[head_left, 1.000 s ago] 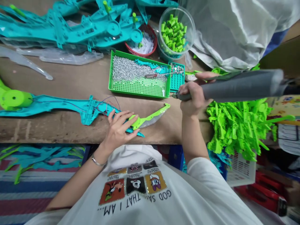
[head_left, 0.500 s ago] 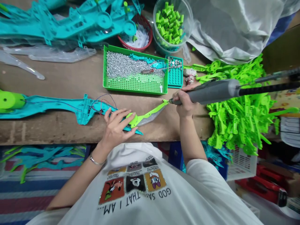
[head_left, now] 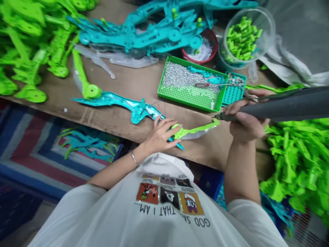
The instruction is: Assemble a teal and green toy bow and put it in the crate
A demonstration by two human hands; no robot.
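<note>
On the desk [head_left: 133,80], the assembly [head_left: 120,100] was laid before and left of the large tray [head_left: 190,98], in which a screwdriver [head_left: 202,85] was placed. The small tray [head_left: 231,95] was set on its right. Behind them stood the basket [head_left: 216,48] and, further right, the tub [head_left: 266,37]. Parts were heaped at both sides.

We see bare table [head_left: 116,88] left of the screw basket [head_left: 191,97] and a strip in front of it; behind it, the red basket [head_left: 199,61] and clear tub [head_left: 267,29] block our way.
</note>
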